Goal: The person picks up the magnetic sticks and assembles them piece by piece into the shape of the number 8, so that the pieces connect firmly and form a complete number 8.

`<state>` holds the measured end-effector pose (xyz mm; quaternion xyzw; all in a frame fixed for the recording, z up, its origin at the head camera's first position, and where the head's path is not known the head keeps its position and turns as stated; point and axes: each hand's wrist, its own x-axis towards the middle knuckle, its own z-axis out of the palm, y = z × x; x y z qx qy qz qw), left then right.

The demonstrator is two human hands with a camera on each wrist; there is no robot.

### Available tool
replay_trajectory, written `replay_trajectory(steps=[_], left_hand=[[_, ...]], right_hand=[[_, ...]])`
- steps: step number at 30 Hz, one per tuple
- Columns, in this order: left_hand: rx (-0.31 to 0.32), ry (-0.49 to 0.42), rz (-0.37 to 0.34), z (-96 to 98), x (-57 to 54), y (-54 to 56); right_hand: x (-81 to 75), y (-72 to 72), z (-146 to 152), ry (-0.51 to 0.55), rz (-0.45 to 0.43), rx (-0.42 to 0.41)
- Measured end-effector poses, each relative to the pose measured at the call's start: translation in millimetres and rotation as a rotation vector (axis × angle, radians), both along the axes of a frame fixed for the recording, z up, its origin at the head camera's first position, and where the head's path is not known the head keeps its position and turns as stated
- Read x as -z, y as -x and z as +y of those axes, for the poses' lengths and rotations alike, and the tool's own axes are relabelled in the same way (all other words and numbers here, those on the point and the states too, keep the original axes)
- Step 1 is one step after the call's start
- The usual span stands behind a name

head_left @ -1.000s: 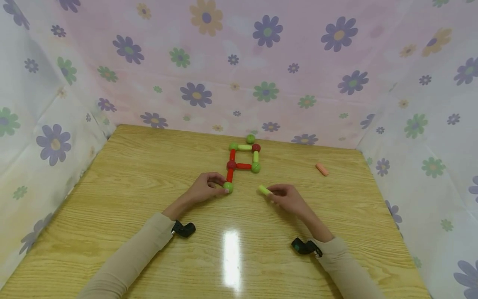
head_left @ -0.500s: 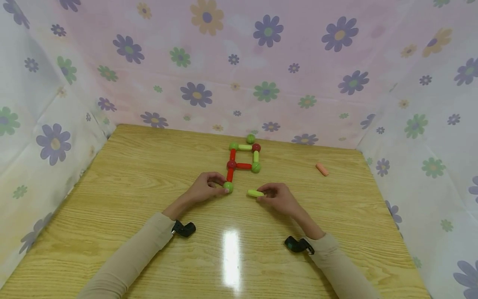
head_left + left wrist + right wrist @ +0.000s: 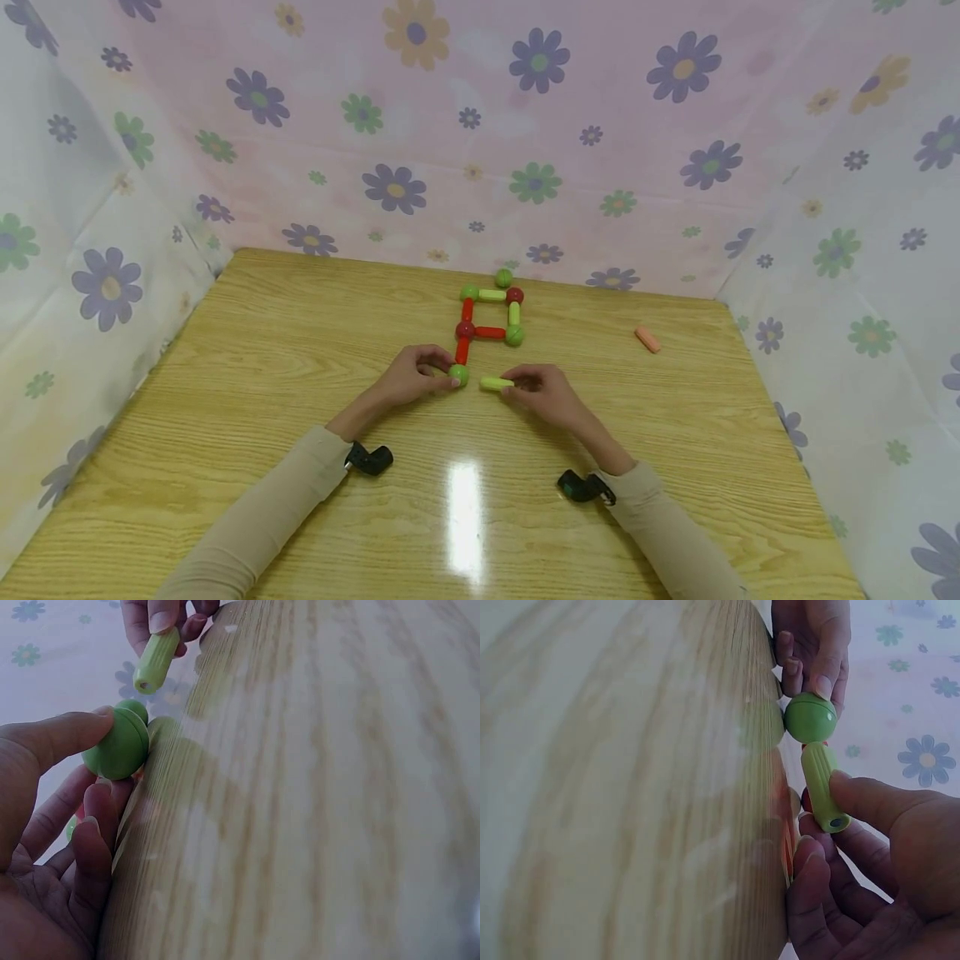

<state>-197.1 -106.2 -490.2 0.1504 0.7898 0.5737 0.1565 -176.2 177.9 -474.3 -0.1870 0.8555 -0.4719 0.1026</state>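
Observation:
On the table lies a frame of rods and balls: a square with a red rod [image 3: 462, 352] running from its near left corner to a green ball [image 3: 458, 375]. My left hand [image 3: 411, 377] pinches that green ball between thumb and fingers, as the left wrist view also shows. To its right, my right hand [image 3: 546, 393] pinches a yellow-green rod [image 3: 495, 383] by one end. The rod's free end points at the green ball, with a small gap between them in the head view. A dark spot shows in the rod's end [image 3: 145, 685].
Behind the square sits a loose green ball [image 3: 504, 278], close to the flowered cloth wall [image 3: 480, 167]. An orange rod [image 3: 647, 340] lies apart on the right. Red balls [image 3: 514, 297] and green balls join the square's corners on the wooden table [image 3: 300, 317].
My right hand has moved left with the yellow-green rod, and the rod has turned to lie nearly level, pointing at the held green ball. My left hand has stayed in place.

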Motion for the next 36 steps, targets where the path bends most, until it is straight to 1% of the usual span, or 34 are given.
replay_trajectory(steps=[12, 23, 30, 36], left_hand=[[0.002, -0.008, -0.002, 0.1, 0.5, 0.6], [0.015, -0.018, -0.008, -0.9, 0.9, 0.3], [0.007, -0.008, -0.006, -0.6, 2.4, 1.2], [0.008, -0.007, 0.006, -0.5, 0.8, 0.6]], right_hand=[[-0.3, 4.7, -10, -0.008, -0.014, 0.023], [2.2, 6.7, -15, 0.02, -0.006, 0.021], [5.2, 8.8, -16, 0.022, 0.0, 0.009], [6.0, 9.0, -16, 0.017, -0.006, 0.01]])
